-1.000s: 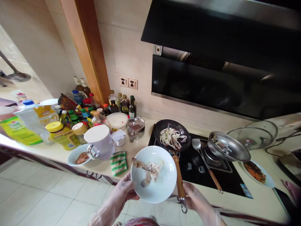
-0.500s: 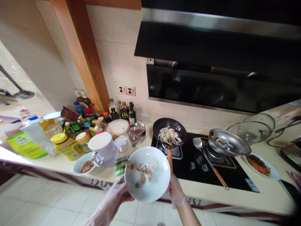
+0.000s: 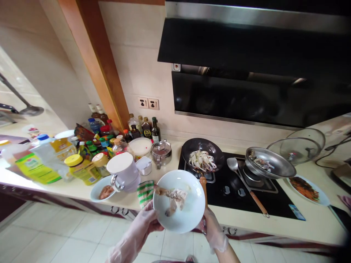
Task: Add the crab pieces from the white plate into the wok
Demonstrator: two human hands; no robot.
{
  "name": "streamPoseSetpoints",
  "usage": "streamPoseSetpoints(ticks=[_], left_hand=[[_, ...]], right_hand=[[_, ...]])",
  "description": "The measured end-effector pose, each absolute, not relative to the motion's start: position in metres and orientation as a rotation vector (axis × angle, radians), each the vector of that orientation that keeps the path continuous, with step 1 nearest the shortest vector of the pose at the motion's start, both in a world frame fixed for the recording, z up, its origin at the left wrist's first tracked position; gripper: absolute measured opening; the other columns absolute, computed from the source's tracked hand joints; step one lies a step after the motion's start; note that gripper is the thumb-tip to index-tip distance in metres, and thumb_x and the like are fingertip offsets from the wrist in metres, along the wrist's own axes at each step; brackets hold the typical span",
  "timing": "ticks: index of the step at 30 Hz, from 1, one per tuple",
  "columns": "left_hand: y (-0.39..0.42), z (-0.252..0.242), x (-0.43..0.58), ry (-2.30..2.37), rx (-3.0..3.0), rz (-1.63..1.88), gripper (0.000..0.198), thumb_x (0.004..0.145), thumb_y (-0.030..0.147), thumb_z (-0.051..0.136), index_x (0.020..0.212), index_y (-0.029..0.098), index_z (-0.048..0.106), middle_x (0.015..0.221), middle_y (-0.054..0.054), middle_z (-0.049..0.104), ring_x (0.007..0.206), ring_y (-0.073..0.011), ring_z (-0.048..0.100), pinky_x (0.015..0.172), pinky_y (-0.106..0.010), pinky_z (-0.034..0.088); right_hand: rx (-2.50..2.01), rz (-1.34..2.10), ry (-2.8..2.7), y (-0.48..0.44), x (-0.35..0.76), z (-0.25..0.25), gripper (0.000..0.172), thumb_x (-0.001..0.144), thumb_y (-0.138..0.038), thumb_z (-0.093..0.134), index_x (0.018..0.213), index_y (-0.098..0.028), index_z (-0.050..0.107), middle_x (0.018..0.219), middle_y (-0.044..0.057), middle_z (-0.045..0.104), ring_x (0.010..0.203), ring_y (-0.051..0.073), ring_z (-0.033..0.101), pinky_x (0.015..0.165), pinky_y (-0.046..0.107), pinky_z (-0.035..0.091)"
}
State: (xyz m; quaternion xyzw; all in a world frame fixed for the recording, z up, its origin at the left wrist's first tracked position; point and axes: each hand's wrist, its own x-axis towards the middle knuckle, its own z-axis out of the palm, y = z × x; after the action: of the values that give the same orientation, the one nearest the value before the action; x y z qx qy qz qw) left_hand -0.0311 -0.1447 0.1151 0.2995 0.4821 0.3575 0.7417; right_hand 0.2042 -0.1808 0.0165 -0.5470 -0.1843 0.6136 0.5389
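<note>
A white plate (image 3: 189, 219) with pieces of pale, floury meat (image 3: 177, 199) is held over the counter's front edge. My left hand (image 3: 149, 221), in a clear plastic glove, grips its left rim. On the other side my right hand (image 3: 212, 226), also gloved, closes on the plate's lower right rim; its fingers are partly hidden. Just behind the plate, a black wok (image 3: 218, 151) with sliced onion-like pieces (image 3: 202, 160) sits on the left burner, its wooden handle (image 3: 203, 184) pointing toward me.
A steel pan (image 3: 282, 170) tilts on the right burner. Between the burners lies a spatula (image 3: 252, 193). Glass lids (image 3: 301, 148) and a plate of food (image 3: 307, 190) are at right. Left are a lidded white mug (image 3: 123, 175), a green-striped cloth (image 3: 145, 191), a meat bowl (image 3: 95, 195) and several bottles.
The view has shifted slightly, so the counter and stove appear a little further right. Both hands still hold the plate, which now shows slightly further right in the picture.
</note>
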Motion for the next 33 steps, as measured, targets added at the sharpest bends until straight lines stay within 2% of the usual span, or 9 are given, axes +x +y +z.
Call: streamPoseSetpoints(ticks=[3,6,8,11,16,19,24,28,33], left_hand=[[-0.144,0.115,-0.027,1.071,0.640,0.758,0.052,0.060,0.019,0.073,0.110,0.016,0.059,0.073,-0.002,0.073,0.056,-0.0129,0.063,0.055,-0.023,0.051],[-0.144,0.118,-0.022,1.080,0.635,0.763,0.057,0.060,0.018,0.073,0.114,0.017,0.055,0.072,-0.001,0.073,0.055,-0.0124,0.063,0.055,-0.023,0.052],[-0.145,0.120,-0.016,1.093,0.636,0.768,0.053,0.059,0.019,0.074,0.109,0.018,0.055,0.070,0.000,0.072,0.055,-0.0130,0.064,0.055,-0.024,0.053],[-0.146,0.125,-0.006,1.082,0.657,0.757,0.046,0.058,0.022,0.075,0.100,0.017,0.057,0.068,-0.001,0.072,0.054,-0.0138,0.064,0.055,-0.025,0.053],[-0.150,0.133,0.010,1.047,0.694,0.781,0.042,0.059,0.023,0.073,0.099,0.018,0.060,0.069,0.001,0.071,0.053,-0.0130,0.064,0.055,-0.024,0.053],[-0.152,0.132,0.014,1.057,0.687,0.804,0.042,0.059,0.024,0.073,0.099,0.017,0.061,0.073,-0.001,0.073,0.056,-0.0143,0.065,0.057,-0.025,0.054],[-0.153,0.127,0.019,1.109,0.634,0.825,0.053,0.056,0.022,0.073,0.107,0.017,0.057,0.071,-0.001,0.072,0.055,-0.0144,0.065,0.054,-0.025,0.053],[-0.154,0.128,0.024,1.118,0.661,0.797,0.059,0.058,0.021,0.072,0.114,0.015,0.055,0.071,-0.002,0.072,0.056,-0.0148,0.065,0.057,-0.026,0.054],[-0.152,0.125,0.026,1.117,0.653,0.775,0.054,0.056,0.021,0.070,0.109,0.014,0.058,0.071,-0.002,0.072,0.056,-0.0159,0.065,0.057,-0.027,0.052]], right_hand=[[-1.420,1.411,-0.552,-0.193,0.228,0.012,0.053,0.078,-0.072,0.056,0.079,-0.019,0.059,0.059,-0.001,0.058,0.049,0.012,0.052,0.043,0.022,0.034],[-1.913,0.944,-0.735,-0.207,0.300,0.009,0.063,0.081,-0.076,0.043,0.104,-0.021,0.061,0.095,0.008,0.071,0.086,0.024,0.068,0.070,0.033,0.053],[-2.109,0.715,-0.665,-0.214,0.364,0.009,0.067,0.080,-0.073,0.041,0.119,-0.019,0.053,0.124,0.016,0.062,0.119,0.031,0.057,0.092,0.042,0.049],[-2.322,0.556,-0.602,-0.216,0.450,0.008,0.072,0.072,-0.062,0.054,0.125,-0.014,0.049,0.135,0.028,0.050,0.135,0.044,0.038,0.101,0.055,0.039],[-2.419,0.633,-0.710,-0.207,0.513,-0.003,0.050,0.061,-0.041,0.065,0.109,-0.028,0.061,0.106,0.016,0.066,0.104,0.042,0.065,0.084,0.056,0.047],[-2.399,0.740,-0.751,-0.200,0.527,-0.011,0.040,0.057,-0.033,0.066,0.096,-0.029,0.064,0.080,0.009,0.066,0.080,0.037,0.069,0.075,0.052,0.048],[-2.227,0.991,-0.753,-0.184,0.529,-0.016,0.022,0.057,-0.036,0.068,0.073,-0.027,0.057,0.050,-0.003,0.049,0.047,0.021,0.054,0.054,0.036,0.043],[-1.983,1.088,-0.700,-0.171,0.510,-0.017,0.042,0.063,-0.059,0.068,0.061,-0.024,0.046,0.049,-0.006,0.040,0.041,0.011,0.037,0.043,0.027,0.032],[-1.758,1.013,-0.627,-0.185,0.484,-0.008,0.053,0.055,-0.068,0.074,0.064,-0.023,0.048,0.054,-0.006,0.042,0.045,0.009,0.038,0.042,0.024,0.034]])
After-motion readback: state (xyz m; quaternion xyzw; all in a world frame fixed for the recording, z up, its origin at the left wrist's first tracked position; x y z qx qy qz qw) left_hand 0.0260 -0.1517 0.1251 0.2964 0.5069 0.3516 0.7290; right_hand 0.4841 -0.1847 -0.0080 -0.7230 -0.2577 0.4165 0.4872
